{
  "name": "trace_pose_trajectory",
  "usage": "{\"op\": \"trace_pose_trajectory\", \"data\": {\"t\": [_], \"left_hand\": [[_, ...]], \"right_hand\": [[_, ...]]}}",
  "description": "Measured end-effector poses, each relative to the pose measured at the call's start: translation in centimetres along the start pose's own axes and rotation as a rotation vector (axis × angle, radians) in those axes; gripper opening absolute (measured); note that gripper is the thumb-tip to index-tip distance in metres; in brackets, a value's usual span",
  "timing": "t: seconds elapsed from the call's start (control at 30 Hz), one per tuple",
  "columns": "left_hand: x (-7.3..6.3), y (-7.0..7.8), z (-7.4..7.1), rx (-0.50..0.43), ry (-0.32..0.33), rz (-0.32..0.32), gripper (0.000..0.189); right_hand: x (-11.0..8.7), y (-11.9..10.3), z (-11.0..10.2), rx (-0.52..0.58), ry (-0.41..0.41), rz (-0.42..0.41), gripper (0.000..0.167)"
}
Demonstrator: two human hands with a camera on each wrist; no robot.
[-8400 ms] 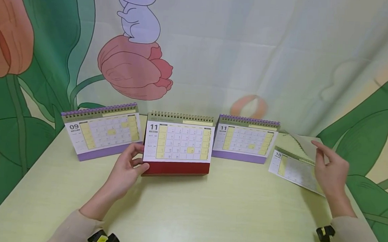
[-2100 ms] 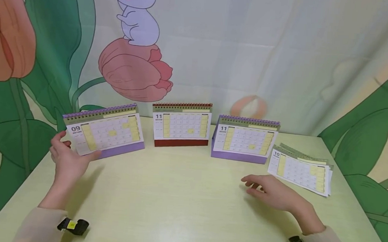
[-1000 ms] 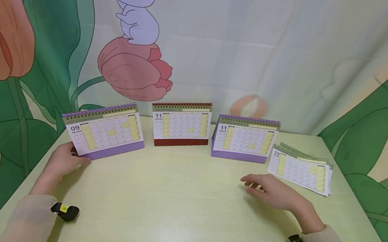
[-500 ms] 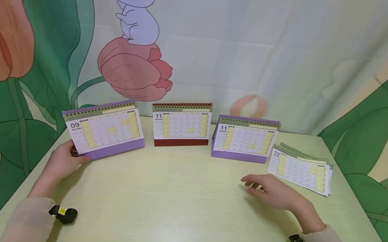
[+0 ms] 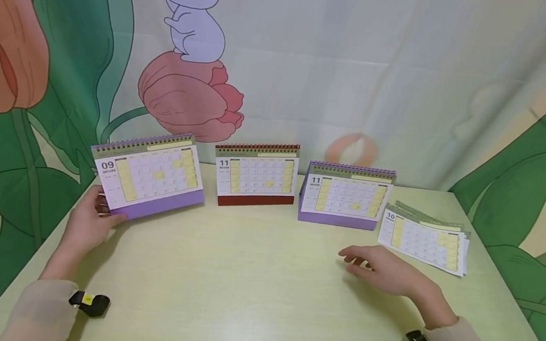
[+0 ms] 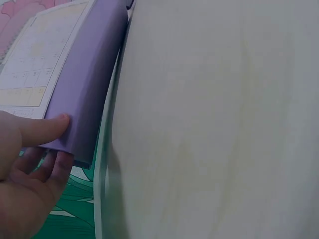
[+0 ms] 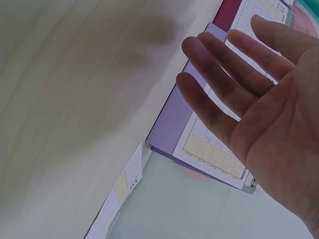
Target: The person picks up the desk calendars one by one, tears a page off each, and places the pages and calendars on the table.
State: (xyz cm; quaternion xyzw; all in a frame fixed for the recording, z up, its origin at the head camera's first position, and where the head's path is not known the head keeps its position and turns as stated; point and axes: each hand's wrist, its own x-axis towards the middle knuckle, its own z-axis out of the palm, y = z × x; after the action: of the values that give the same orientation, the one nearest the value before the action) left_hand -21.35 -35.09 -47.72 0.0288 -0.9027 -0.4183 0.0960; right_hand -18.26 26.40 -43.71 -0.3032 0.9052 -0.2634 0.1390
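My left hand (image 5: 87, 220) grips the lower left corner of a purple desk calendar (image 5: 152, 176) showing 09. In the left wrist view the thumb presses on the calendar's purple base (image 6: 82, 84) while the other fingers curl behind it. The calendar tilts, its left end toward me, and looks slightly raised off the table. My right hand (image 5: 384, 271) hovers low over the table, fingers relaxed and holding nothing. Nearest to it are a second purple desk calendar (image 5: 346, 196) showing 11 and loose calendar sheets (image 5: 421, 242) marked 10.
A red desk calendar (image 5: 256, 177), also showing 11, stands between the two purple ones at the back of the pale table (image 5: 247, 289). Behind the table hangs a curtain (image 5: 278, 77) printed with flowers and a white animal.
My left hand first steadied the red calendar, which has moved back, then took the 09 calendar's corner and raised it a little. The right hand left the loose sheets and now stays still.
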Motion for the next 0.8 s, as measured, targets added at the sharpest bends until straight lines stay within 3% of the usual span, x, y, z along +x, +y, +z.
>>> {"op": "trace_pose_trajectory", "data": {"t": [0.23, 0.8], "left_hand": [[0.2, 0.3, -0.1, -0.060, 0.086, 0.034, 0.070], [-0.4, 2.4, -0.2, -0.136, 0.067, 0.092, 0.073]], "right_hand": [[0.0, -0.1, -0.1, 0.000, 0.001, -0.003, 0.030], [0.1, 0.1, -0.2, 0.012, 0.002, -0.031, 0.029]]}}
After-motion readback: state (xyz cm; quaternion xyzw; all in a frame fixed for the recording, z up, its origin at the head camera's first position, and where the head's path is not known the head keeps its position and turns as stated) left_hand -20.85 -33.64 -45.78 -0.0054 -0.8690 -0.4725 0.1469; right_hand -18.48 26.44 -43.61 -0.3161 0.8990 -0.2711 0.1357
